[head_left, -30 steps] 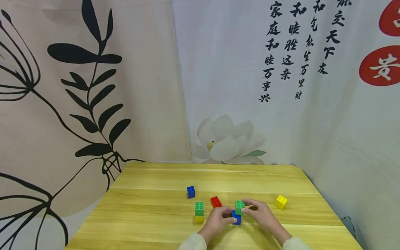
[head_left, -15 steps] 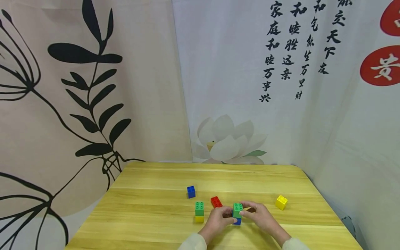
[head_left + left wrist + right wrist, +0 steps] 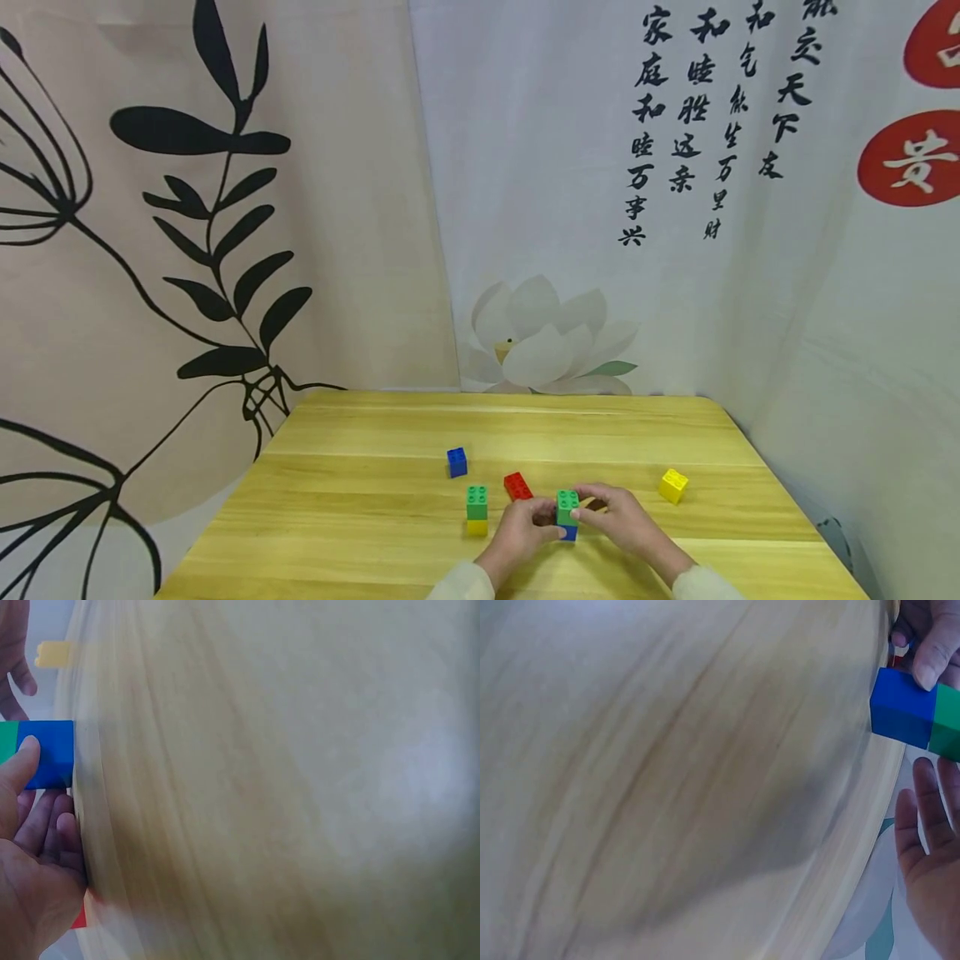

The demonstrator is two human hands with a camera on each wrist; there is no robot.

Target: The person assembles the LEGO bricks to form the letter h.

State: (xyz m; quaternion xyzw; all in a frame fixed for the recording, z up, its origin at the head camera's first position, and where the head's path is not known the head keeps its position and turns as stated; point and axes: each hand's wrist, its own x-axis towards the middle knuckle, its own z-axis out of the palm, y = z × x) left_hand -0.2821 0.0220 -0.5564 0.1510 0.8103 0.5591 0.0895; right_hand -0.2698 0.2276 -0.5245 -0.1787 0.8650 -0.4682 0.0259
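At the front of the table, a green toy building block [image 3: 567, 504] sits on top of a blue building block [image 3: 570, 534]. My left hand [image 3: 519, 530] pinches the blue block low on its side, the thumb lying across its face in the left wrist view. From the other side my right hand [image 3: 621, 520] holds the green block between thumb and forefinger. In the right wrist view, the blue block [image 3: 902, 709] and the green block [image 3: 948, 724] are lined up face to face, and the other right fingers [image 3: 928, 806] stretch out beside them.
Left of the hands stands a stack of a green block [image 3: 477, 500] on a yellow block [image 3: 477, 527]. A red block [image 3: 517, 486] lies just behind my left hand. Farther back is another blue block [image 3: 457, 462]; a yellow block [image 3: 673, 486] sits to the right on the wooden table [image 3: 337, 517].
My right hand has brought the green block left and down onto the blue block, covering more of it in the head view. The left hand keeps its hold; the other blocks have stayed put.
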